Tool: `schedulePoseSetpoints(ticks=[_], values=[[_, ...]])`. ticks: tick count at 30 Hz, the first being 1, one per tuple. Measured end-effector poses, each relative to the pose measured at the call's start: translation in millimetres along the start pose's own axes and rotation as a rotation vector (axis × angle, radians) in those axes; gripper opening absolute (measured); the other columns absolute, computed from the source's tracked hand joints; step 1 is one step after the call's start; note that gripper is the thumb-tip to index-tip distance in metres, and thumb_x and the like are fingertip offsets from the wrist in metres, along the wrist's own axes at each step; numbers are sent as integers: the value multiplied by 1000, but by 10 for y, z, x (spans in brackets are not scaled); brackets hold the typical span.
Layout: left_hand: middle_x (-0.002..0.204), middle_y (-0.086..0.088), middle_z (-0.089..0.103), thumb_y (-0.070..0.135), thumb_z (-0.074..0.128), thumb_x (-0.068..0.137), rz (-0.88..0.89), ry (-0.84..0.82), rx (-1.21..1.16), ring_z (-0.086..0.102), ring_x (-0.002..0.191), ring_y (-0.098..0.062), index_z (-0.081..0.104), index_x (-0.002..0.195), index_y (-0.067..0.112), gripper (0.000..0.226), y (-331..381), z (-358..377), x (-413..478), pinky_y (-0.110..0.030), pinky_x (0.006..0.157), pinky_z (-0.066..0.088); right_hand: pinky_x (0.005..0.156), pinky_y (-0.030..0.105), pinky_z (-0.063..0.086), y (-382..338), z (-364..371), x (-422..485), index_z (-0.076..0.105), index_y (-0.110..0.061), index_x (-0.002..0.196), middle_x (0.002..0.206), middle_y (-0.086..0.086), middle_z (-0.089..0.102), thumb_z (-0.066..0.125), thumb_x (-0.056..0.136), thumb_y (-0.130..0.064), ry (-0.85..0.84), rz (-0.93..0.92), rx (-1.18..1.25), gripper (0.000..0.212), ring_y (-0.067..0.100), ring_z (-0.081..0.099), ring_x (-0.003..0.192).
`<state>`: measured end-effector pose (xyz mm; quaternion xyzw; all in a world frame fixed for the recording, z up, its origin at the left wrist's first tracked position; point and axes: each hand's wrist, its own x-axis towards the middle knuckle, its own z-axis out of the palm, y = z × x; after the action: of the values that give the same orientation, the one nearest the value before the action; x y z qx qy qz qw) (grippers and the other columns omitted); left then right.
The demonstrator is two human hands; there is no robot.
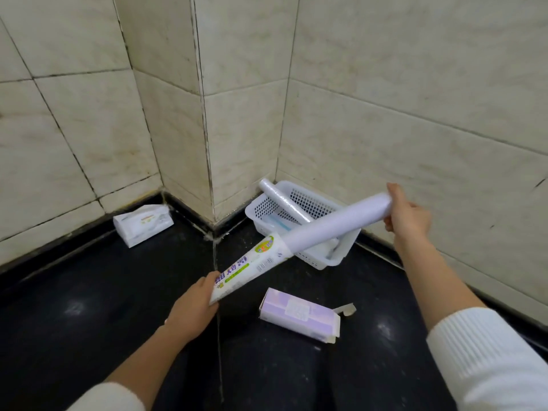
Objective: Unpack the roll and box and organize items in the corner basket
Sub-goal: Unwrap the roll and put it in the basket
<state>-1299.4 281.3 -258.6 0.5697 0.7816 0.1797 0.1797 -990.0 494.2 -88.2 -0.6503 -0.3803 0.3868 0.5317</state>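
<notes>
A long white roll (pixel 335 225) hangs slantwise over the floor, partly drawn out of its printed plastic wrapper (pixel 246 269). My right hand (pixel 407 215) grips the roll's bare upper end. My left hand (pixel 195 304) pinches the wrapper's lower end. Behind the roll, a white perforated basket (pixel 264 207) stands in the wall corner with a second white roll (pixel 281 200) leaning across it and a bluish item lying inside. A lilac box (pixel 299 314) lies on the floor below, its right end flap open.
A white tissue pack (pixel 142 223) lies on the black floor at the left wall. A torn scrap of cardboard (pixel 347 308) sits beside the box. Tiled walls close in on the left, at a jutting corner, and on the right.
</notes>
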Motion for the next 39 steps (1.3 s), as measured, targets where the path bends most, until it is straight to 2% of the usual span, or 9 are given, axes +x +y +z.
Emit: schedulePoseSetpoints(ticks=[4, 8, 11, 14, 22, 27, 31, 35, 39], values=[[127, -8, 55, 22, 61, 83, -146, -69, 42, 60, 103, -25, 26, 145, 23, 71, -106, 23, 37, -37, 82, 52, 44, 28, 40, 42, -175, 188, 51, -11, 59, 56, 8, 57, 68, 57, -60, 171, 49, 109, 52, 19, 49, 39], [136, -8, 45, 36, 63, 79, -158, -218, 105, 49, 119, -26, 14, 151, 23, 88, -2, 134, 140, -40, 96, 48, 43, 28, 46, 225, -107, 241, 55, -12, 66, 68, 2, 60, 71, 63, -54, 212, 155, 267, 45, 14, 56, 46], [146, -7, 33, 55, 59, 79, -147, -283, 164, 34, 132, -28, 12, 152, 25, 92, 131, 147, 288, -44, 105, 41, 41, 25, 46, 343, -14, 348, 60, -7, 96, 91, 6, 64, 72, 69, -51, 231, 235, 319, 53, 16, 61, 59], [152, -8, 28, 55, 55, 84, -80, -188, 147, 26, 139, -27, 20, 151, 21, 83, 296, 56, 558, -45, 108, 37, 39, 23, 48, 418, 84, 453, 56, -2, 117, 106, 10, 62, 72, 75, -46, 175, 271, 311, 63, 15, 62, 62], [158, -8, 18, 42, 50, 93, -1, -121, 23, 16, 146, -25, 25, 150, 17, 67, 904, 95, 1466, -41, 116, 28, 59, 30, 55, 639, 521, 695, 53, -3, 105, 106, 12, 62, 72, 82, -39, -2, 352, 336, 47, 21, 67, 72], [161, -19, -5, 49, 35, 99, -35, -130, 68, -6, 149, -31, 4, 153, 5, 76, 947, 343, 1828, -39, 122, 5, 60, 29, 59, 991, 753, 682, 54, -1, 100, 99, 12, 63, 74, 83, -31, -140, 474, 456, 39, 25, 71, 78], [161, -20, -7, 54, 27, 99, -49, -103, 151, -11, 149, -31, 1, 152, 2, 79, 951, 487, 1951, -40, 122, 1, 79, 37, 58, 1262, 818, 670, 60, 0, 100, 104, 14, 68, 74, 83, -23, -250, 559, 491, 32, 25, 73, 85], [160, -25, -1, 53, 26, 99, -33, -60, 226, -7, 149, -34, 4, 151, -1, 78, 994, 549, 1982, -40, 122, 0, 85, 38, 58, 1341, 848, 707, 63, 2, 108, 110, 14, 70, 84, 70, -12, -471, 445, 249, 46, 26, 70, 99], [159, -27, -3, 51, 25, 100, -24, -81, 267, -8, 149, -36, 2, 151, -3, 78, 984, 558, 1989, -41, 123, 1, 65, 24, 53, 1344, 939, 745, 64, -8, 97, 90, 4, 68, 91, 59, -24, -578, 210, -233, 49, 15, 68, 80]])
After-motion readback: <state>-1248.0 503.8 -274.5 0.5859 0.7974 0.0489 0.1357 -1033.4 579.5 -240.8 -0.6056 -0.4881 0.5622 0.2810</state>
